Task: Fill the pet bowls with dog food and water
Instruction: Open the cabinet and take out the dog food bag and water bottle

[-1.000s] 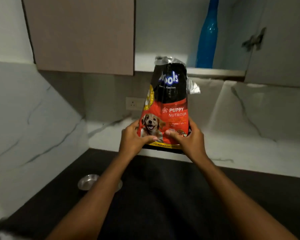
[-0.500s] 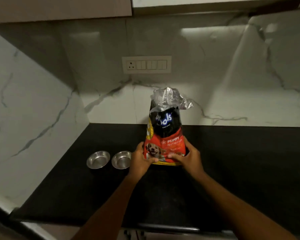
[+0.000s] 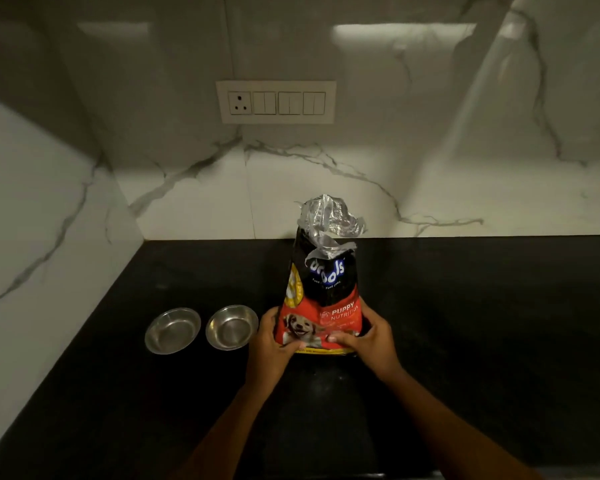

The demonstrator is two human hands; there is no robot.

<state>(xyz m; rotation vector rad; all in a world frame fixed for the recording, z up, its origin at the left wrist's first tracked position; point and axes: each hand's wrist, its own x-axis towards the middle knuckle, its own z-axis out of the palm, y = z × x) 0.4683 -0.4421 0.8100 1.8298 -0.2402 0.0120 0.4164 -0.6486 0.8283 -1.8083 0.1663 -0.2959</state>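
Left hand: the left hand (image 3: 270, 344) is wrapped round the lower left edge of the dog food bag (image 3: 323, 299), thumb laid across the printed front beside the puppy picture.
Right hand: the right hand (image 3: 369, 339) is closed on the bag's lower right corner, thumb pressed flat on the red panel; the bag is gripped between both hands.
Bag position: it is held upright at the bottom, its base at the black countertop (image 3: 482, 323) (whether it is fully set down cannot be told).
Bag writing: "PUPPY NUTRITION" is read in white on the red lower half; above it, on the black upper half, a white brand logo is creased, with only the letters "ools" clearly made out; smaller lines of print are too blurred to read.
Bag picture: a light-coloured puppy is shown on the lower left of the front; a yellow strip is seen along the left side.
Bag top: the silver foil lining is crumpled and twisted above the black part.
Near bowl: a steel pet bowl (image 3: 231, 327) is seen just beside the left hand, nothing visible inside it.
Far bowl: a second steel pet bowl (image 3: 173, 330) is placed just left of the first, likewise bare.
Wall: a white switch plate (image 3: 276, 102) with one socket and three switch modules is mounted on the veined marble backsplash (image 3: 430, 188).
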